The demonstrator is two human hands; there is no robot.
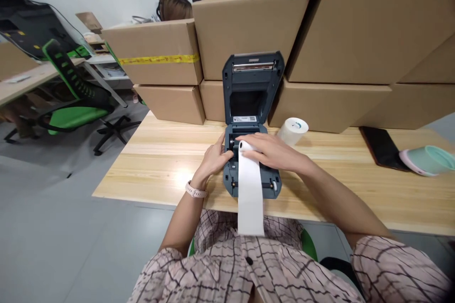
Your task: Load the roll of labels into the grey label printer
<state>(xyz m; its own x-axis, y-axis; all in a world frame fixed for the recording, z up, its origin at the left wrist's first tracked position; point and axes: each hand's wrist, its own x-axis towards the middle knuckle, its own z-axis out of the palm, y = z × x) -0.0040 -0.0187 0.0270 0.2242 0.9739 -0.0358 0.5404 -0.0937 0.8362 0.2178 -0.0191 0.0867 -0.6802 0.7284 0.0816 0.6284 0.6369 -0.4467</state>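
A dark grey label printer [230, 184] stands on the wooden table with its lid [227, 90] raised toward the boxes. My right hand [268, 149] is closed around a small roll of white label paper [244, 146] over the printer's open bay. From the roll, a white paper strip [250, 199] runs over the printer's front and hangs past the table edge. My left hand [215, 157], with a pale watch band at the wrist, grips the printer's left side wall, thumb on the inner edge. Behind my right hand stands another white roll [293, 130], upright.
Stacked cardboard boxes [249, 33] wall off the table's back. A black phone [384, 147] and a mint-green cup [428, 160] are at the right of the wooden table [142, 165]. A green office chair [76, 116] stands left. Behind the boxes shows a person's hair [176, 7].
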